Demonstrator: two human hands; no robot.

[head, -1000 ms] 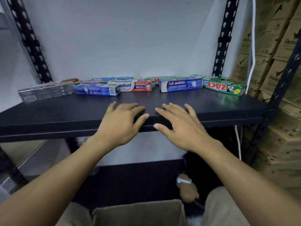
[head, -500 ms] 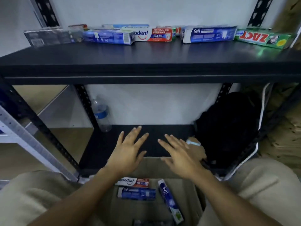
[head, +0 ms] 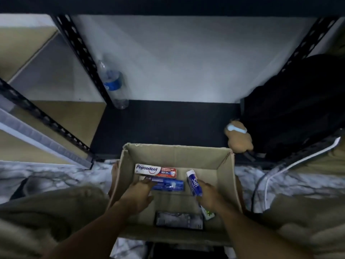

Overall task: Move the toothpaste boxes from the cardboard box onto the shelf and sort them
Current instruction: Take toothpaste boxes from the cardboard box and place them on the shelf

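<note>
Our right hand (head: pixel 209 193) is down inside the cardboard box (head: pixel 175 153), clamped on a white-and-blue Safi box (head: pixel 194 184): the thumb crosses its face, the fingers lie along its right side, and its ends stick out above and below the hand. Our left hand (head: pixel 138 193) is spread, thumb well apart from the fingers, with the fingertips (head: pixel 146 181) resting on the left end of a blue toothpaste box (head: pixel 168 185) that lies flat on the carton's floor. Just behind that one, touching it along the long edge, lies a red-and-white Pepsodent box (head: pixel 155 170). At the near wall of the carton lies a grey toothpaste box (head: pixel 179 219), too dim for us to read. The carton stands on a marbled floor (head: pixel 56 176) between our knees, up against the black lower shelf (head: pixel 168 124). On that shelf a plastic water bottle (head: pixel 112 83) leans beside the left upright (head: pixel 80 53), and at the right sit a brown soft toy (head: pixel 239 141) and a black bag (head: pixel 295 109).
</note>
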